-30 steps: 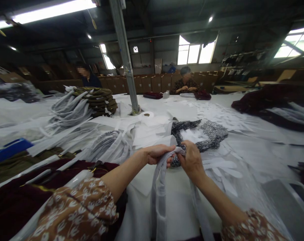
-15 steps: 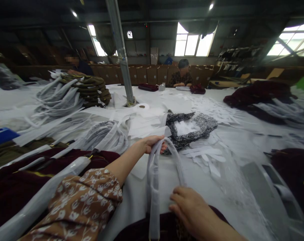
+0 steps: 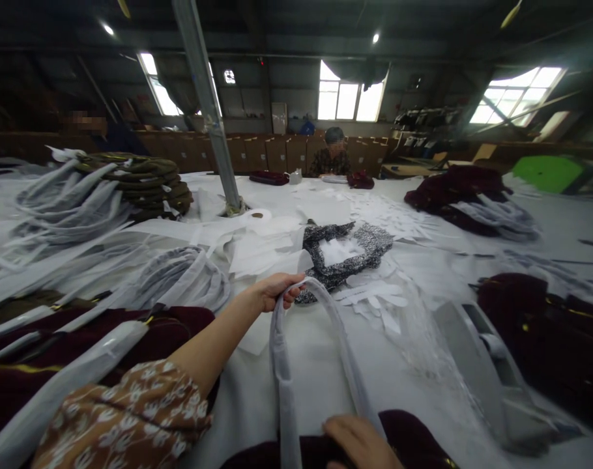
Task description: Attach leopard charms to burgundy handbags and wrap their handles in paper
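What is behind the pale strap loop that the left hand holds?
Behind the strap loop lies speckled dark fabric; the white tabletop shows through the opening. What the left hand and strap cover cannot be seen.

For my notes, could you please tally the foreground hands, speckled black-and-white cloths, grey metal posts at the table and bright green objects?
Bare left hand and right hand: 2
Speckled black-and-white cloth: 1
Grey metal post: 1
Bright green object: 1
Total: 5

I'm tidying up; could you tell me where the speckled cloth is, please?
In the head view, the speckled cloth lies right of centre, beyond the left hand, with white scraps in its middle.
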{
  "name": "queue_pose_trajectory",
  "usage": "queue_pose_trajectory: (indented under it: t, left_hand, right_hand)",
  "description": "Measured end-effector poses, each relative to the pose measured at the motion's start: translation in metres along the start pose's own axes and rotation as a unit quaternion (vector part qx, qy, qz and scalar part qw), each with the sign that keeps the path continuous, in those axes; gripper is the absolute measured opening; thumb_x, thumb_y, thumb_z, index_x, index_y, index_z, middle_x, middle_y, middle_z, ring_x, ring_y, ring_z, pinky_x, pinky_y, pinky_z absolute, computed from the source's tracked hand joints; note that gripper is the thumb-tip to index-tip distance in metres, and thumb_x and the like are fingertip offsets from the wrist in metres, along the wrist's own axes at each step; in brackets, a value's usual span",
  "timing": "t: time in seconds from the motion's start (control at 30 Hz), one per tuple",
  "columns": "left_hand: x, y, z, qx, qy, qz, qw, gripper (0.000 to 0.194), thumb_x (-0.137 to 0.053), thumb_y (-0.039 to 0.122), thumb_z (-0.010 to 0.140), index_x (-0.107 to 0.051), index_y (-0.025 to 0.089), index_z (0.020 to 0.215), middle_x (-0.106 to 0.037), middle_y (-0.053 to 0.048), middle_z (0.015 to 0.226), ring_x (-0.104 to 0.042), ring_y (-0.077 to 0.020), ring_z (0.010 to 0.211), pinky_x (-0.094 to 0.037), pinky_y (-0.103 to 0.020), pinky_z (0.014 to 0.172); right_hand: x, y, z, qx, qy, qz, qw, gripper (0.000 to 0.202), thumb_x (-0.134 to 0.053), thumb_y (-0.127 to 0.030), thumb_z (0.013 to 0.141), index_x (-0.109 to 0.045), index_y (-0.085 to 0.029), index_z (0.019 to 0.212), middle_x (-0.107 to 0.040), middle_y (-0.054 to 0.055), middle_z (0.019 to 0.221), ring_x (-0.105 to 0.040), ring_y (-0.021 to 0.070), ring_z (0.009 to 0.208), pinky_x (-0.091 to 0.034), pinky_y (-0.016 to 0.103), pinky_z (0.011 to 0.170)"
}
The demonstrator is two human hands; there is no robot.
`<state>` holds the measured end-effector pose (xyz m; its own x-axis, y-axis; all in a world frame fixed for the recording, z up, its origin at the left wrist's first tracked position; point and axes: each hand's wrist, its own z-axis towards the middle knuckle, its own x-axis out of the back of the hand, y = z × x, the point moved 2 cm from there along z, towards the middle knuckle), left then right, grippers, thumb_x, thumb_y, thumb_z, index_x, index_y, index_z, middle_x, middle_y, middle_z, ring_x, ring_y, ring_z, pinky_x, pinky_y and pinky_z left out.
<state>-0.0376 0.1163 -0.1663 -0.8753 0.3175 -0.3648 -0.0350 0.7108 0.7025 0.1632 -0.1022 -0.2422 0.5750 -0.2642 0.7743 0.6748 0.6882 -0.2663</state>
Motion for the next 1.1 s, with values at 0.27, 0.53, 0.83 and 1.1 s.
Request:
queue_pose_trajectory:
  t: [0.27,0.53,0.83,1.1]
  left_hand:
    - [-0.042,0.013,-0.032,-0.060,-0.062,0.123,0.989,0.036,-0.065,0.048,0.071,-0.053,0.014,0.069,-0.038,0.008,0.042,-0.023,-0.0014,0.035,-0.013,-0.015,0.036]
    - [-0.041,-0.004,-0.046,-0.015,-0.063,0.085,0.994,0.044,-0.058,0.057,0.071,-0.052,0.013,0.068,-0.054,0.000,0.052,-0.047,-0.0083,0.038,-0.034,-0.019,0.038]
    - [-0.024,0.000,-0.040,-0.048,-0.018,0.023,0.998,0.028,-0.063,0.040,0.074,-0.054,0.014,0.080,-0.040,0.009,0.046,-0.019,0.0002,0.034,-0.012,-0.014,0.034]
    - [-0.014,-0.006,-0.016,-0.044,0.065,0.032,0.996,0.036,-0.068,0.043,0.064,-0.052,0.013,0.077,-0.038,0.010,0.045,-0.018,0.0015,0.034,-0.006,-0.014,0.036]
  right_hand:
    - [0.049,0.058,0.149,-0.096,0.058,-0.043,0.993,0.055,-0.053,-0.028,0.083,-0.034,-0.016,0.133,-0.047,0.016,0.126,-0.043,0.0297,0.117,-0.040,0.048,0.094]
    - [0.012,0.062,0.159,-0.108,0.041,-0.026,0.993,0.022,-0.037,-0.015,0.091,-0.053,-0.017,0.107,-0.060,0.008,0.088,-0.056,0.0195,0.083,-0.045,0.031,0.075]
    - [0.035,0.098,0.144,-0.174,0.038,0.058,0.982,0.024,-0.037,-0.028,0.094,-0.047,-0.019,0.113,-0.065,0.005,0.093,-0.061,0.0164,0.083,-0.046,0.026,0.073]
    - [0.021,0.180,0.117,-0.216,-0.184,-0.270,0.920,0.018,-0.046,-0.006,0.082,-0.060,-0.018,0.086,-0.060,0.009,0.086,-0.058,0.0205,0.082,-0.040,0.026,0.064]
